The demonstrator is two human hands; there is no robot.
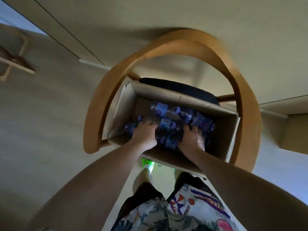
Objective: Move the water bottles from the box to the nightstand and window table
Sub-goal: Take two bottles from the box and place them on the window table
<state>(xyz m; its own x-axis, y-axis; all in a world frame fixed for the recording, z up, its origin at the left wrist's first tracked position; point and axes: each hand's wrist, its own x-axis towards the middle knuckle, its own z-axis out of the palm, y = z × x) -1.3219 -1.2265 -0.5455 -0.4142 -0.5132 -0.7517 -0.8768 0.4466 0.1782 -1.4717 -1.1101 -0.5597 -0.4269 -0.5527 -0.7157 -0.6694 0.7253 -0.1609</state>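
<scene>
Your left hand (144, 134) and right hand (193, 137) both down inside cardboard box (230, 130), fingers buried among water bottles (168, 117); can't tell whether either grips one; bottles lie jumbled on sides in box bottom; box sits on dark seat of wooden chair (166, 45); you stand just before it.

A wooden chair (175, 47) with a curved backrest fills the centre; its dark seat cushion (180, 87) shows; a patterned shirt (175, 214) sits bottom centre.
</scene>
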